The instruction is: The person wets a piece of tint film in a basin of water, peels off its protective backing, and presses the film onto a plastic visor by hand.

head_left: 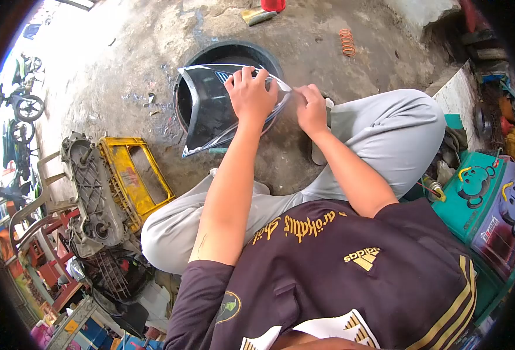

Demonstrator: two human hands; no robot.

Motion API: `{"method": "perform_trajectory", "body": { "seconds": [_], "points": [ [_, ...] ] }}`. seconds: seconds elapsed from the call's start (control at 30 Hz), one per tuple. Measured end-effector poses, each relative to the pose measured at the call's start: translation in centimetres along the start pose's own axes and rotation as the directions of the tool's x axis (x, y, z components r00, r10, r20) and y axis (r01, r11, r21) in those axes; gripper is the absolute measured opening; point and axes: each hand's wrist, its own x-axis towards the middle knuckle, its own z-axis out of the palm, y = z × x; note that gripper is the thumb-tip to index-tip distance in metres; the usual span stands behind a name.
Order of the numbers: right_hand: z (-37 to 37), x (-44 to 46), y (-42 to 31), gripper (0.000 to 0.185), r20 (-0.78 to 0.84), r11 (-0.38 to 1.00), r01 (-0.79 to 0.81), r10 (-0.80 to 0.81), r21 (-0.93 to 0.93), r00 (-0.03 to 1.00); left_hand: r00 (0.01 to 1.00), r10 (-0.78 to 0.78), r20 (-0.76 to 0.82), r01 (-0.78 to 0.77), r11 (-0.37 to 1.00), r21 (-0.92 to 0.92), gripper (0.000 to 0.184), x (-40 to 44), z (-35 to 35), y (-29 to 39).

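A glossy black motorcycle body panel (211, 105) with white edging and blue stripes is tilted over a round black basin (261, 51). My left hand (250, 96) grips the panel near its right end, fingers bent over the upper edge and thumb toward the right. Close by, my right hand (312, 111) is curled at the panel's pointed right tip, slightly blurred. Its fingertips are pressed together against the whitish edge there; what lies between them is hidden. Part of the basin's inside is covered by the panel.
An orange coil spring (347, 42) and a red object (273, 5) lie on the stained concrete floor. At left are a yellow crate (135, 175) and a metal engine casing (97, 198). A teal box (473, 186) stands to the right of my knee.
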Motion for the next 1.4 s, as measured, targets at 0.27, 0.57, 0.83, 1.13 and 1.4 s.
{"method": "perform_trajectory", "body": {
  "seconds": [0.27,0.57,0.83,1.13,1.4],
  "points": [
    [0.1,-0.5,-0.2,0.007,-0.029,0.999,0.051,-0.051,0.003,0.998,1.000,-0.007,0.019,0.007,1.000,-0.007,0.026,-0.1,0.2,-0.1],
    [0.2,-0.8,0.0,0.008,-0.044,0.992,0.130,-0.130,-0.001,0.991,1.000,0.000,-0.024,-0.001,0.999,-0.049,0.023,0.0,0.3,-0.4],
    [-2.5,0.4,-3.2,0.011,-0.005,0.916,-0.321,0.332,0.241,0.943,0.997,-0.040,0.065,0.054,0.971,-0.233,0.037,-0.3,-0.1,-1.7],
    [-7.6,3.7,-6.5,0.016,0.161,0.844,-0.406,0.373,0.349,0.914,0.978,-0.208,0.003,0.207,0.974,-0.093,0.048,-3.6,-3.5,-0.4],
    [1.0,0.6,1.9,0.014,0.059,0.892,-0.413,0.409,0.182,0.911,0.979,-0.192,0.073,0.188,0.980,0.063,0.056,-6.7,-3.4,-0.6]
  ]
}}
